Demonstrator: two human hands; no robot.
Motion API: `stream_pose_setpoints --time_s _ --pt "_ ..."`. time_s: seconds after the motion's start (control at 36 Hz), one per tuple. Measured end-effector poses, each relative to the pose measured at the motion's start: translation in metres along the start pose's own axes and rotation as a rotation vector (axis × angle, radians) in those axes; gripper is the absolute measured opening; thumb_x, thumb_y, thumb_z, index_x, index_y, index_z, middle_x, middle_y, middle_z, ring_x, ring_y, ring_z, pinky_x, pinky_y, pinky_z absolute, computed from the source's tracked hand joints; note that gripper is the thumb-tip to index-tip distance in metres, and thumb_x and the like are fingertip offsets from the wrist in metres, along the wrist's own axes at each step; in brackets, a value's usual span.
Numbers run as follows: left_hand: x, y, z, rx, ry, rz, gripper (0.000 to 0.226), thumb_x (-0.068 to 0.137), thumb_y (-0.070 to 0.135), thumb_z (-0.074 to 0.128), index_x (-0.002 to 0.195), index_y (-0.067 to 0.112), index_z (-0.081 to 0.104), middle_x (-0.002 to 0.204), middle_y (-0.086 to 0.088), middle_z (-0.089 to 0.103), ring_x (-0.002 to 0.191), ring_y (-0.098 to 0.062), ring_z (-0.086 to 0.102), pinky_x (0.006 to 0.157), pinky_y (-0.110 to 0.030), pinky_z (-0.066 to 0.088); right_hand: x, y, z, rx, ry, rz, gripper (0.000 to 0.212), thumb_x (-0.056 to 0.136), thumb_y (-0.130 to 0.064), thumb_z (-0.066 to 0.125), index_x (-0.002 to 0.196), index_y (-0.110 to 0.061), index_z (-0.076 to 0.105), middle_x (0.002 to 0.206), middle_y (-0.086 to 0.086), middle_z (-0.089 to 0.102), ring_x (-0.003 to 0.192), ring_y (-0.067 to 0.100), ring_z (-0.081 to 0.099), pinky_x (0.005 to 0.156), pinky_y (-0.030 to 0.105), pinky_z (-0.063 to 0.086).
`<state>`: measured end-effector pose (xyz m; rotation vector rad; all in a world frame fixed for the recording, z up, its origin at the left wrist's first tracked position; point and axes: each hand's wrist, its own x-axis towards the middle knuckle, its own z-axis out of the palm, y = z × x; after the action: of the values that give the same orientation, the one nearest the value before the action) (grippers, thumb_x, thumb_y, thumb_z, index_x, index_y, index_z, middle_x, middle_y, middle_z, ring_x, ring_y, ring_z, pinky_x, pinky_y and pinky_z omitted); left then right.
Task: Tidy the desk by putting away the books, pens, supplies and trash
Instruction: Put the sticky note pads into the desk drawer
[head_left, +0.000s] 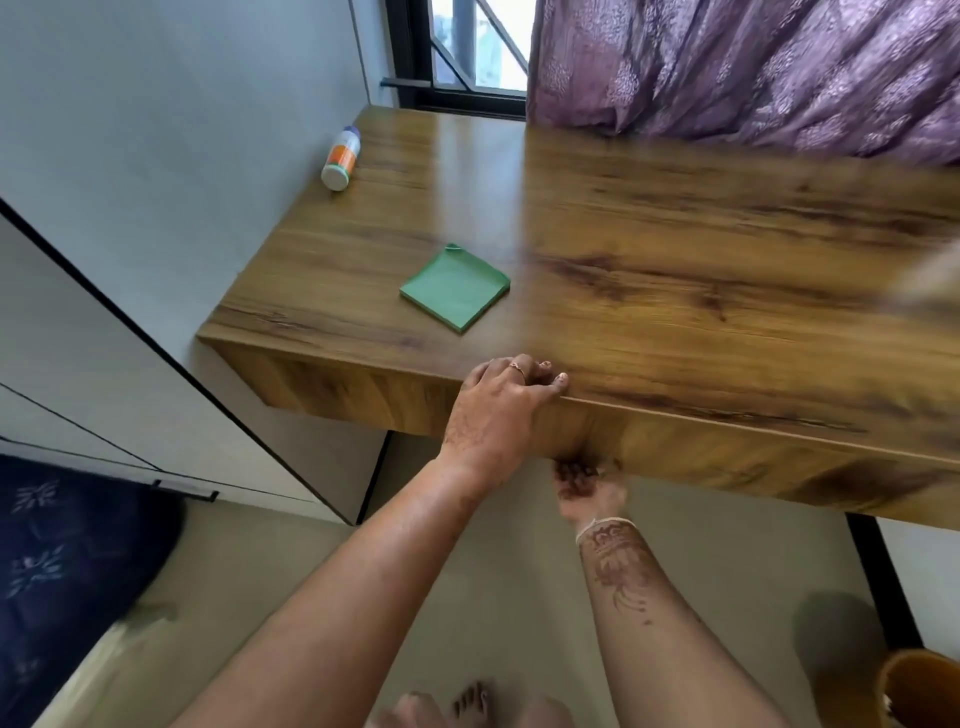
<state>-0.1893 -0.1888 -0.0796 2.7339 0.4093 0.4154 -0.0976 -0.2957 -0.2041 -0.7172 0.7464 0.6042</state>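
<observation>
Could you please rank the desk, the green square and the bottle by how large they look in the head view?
1. desk
2. green square
3. bottle; it is farther from the camera, so its true size is unsure.

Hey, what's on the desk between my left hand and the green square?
Nothing. The head view shows only bare wooden desk top between the left hand at the front edge and the green square.

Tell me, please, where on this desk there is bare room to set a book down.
The wide stretch right of the green square, from the curtain to the front edge, is bare. A smaller patch lies between the bottle and the square. Tightest: the front edge, where the left hand rests.
</observation>
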Motion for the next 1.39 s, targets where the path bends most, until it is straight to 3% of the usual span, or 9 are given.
stream_pose_setpoints --time_s 0.17,0.44,0.56,0.69,0.86,1.0,1.11,1.28,1.39 --pt "0.005 -0.003 -0.005 0.040 -0.009 0.025 0.045 0.094 0.014 0.055 0.133 0.036 0.056 0.132 0.005 0.053 0.125 -0.018 0.046 0.109 -0.036 0.032 -0.003 0.000 -0.006 -0.025 -0.001 0.005 0.041 0.101 -0.043 0.034 0.100 -0.011 0.060 0.098 0.011 0.063 0.088 0.023 0.060 0.100 0.037 0.044" --pt "-0.011 0.014 -0.007 0.127 -0.149 -0.040 0.055 0.100 0.023 0.045 0.152 0.029 0.028 0.157 0.002 0.027 0.147 -0.018 0.017 0.122 -0.042 0.008 -0.038 0.015 -0.044 -0.025 0.091 0.022 0.046 0.101 -0.046 0.031 0.121 -0.009 0.050 0.106 0.014 0.058 0.089 0.026 0.058 0.108 0.042 0.040" --pt "-0.026 0.025 -0.012 0.124 -0.104 -0.032 0.054 0.095 0.027 0.056 0.146 0.027 0.041 0.147 0.001 0.041 0.135 -0.019 0.037 0.115 -0.036 0.029 -0.056 0.018 -0.059 -0.053 0.110 0.018 0.043 0.101 -0.045 0.032 0.112 -0.010 0.054 0.101 0.014 0.058 0.087 0.026 0.057 0.105 0.042 0.042" --pt "-0.076 0.041 -0.013 0.003 -0.156 -0.110 0.031 0.101 0.036 0.043 0.112 0.021 0.068 0.107 0.001 0.064 0.094 -0.020 0.063 0.083 -0.036 0.052 -0.088 0.020 -0.078 -0.169 0.162 0.037 0.041 0.100 -0.042 0.036 0.084 -0.010 0.054 0.078 0.011 0.054 0.067 0.022 0.052 0.072 0.030 0.048" --pt "-0.121 0.055 -0.014 0.050 -0.140 -0.101 0.034 0.103 0.035 0.039 0.106 0.021 0.069 0.103 0.003 0.070 0.095 -0.015 0.063 0.100 -0.033 0.043 -0.136 0.013 -0.107 -0.299 0.290 -0.139 0.034 0.103 -0.032 0.031 0.086 -0.013 0.054 0.075 0.003 0.053 0.058 0.013 0.043 0.051 0.020 0.039" --pt "-0.150 0.061 -0.011 0.081 -0.209 -0.101 0.038 0.104 0.037 0.033 0.127 0.026 0.061 0.124 0.003 0.066 0.119 -0.012 0.056 0.119 -0.039 0.021 -0.169 0.010 -0.125 -0.521 0.369 -0.494 0.036 0.102 -0.023 0.035 0.127 -0.003 0.050 0.127 0.018 0.057 0.105 0.033 0.058 0.092 0.038 0.045" --pt "-0.171 0.073 -0.015 0.128 -0.237 -0.129 0.042 0.104 0.037 0.031 0.140 0.027 0.049 0.141 0.005 0.055 0.135 -0.013 0.043 0.120 -0.042 0.015 -0.206 0.009 -0.125 -0.864 0.440 -0.810 0.057 0.102 -0.024 0.040 0.148 0.003 0.022 0.154 0.020 0.023 0.138 0.036 0.030 0.108 0.041 0.031" --pt "-0.194 0.087 -0.024 0.149 -0.257 -0.179 0.041 0.105 0.036 0.032 0.143 0.029 0.046 0.141 0.005 0.054 0.134 -0.013 0.044 0.120 -0.042 0.016 -0.228 0.019 -0.145 -1.368 0.362 -1.166 0.072 0.099 -0.029 0.043 0.155 -0.011 0.000 0.161 0.008 -0.011 0.149 0.025 -0.008 0.120 0.045 0.011" --pt "-0.203 0.090 -0.026 0.152 -0.274 -0.197 0.040 0.104 0.034 0.035 0.143 0.031 0.045 0.141 0.005 0.054 0.134 -0.013 0.044 0.121 -0.041 0.016 -0.231 0.020 -0.148 -1.853 0.105 -1.184 0.050 0.103 -0.036 0.032 0.151 -0.032 0.022 0.163 -0.004 -0.002 0.147 0.015 -0.017 0.117 0.050 -0.011"
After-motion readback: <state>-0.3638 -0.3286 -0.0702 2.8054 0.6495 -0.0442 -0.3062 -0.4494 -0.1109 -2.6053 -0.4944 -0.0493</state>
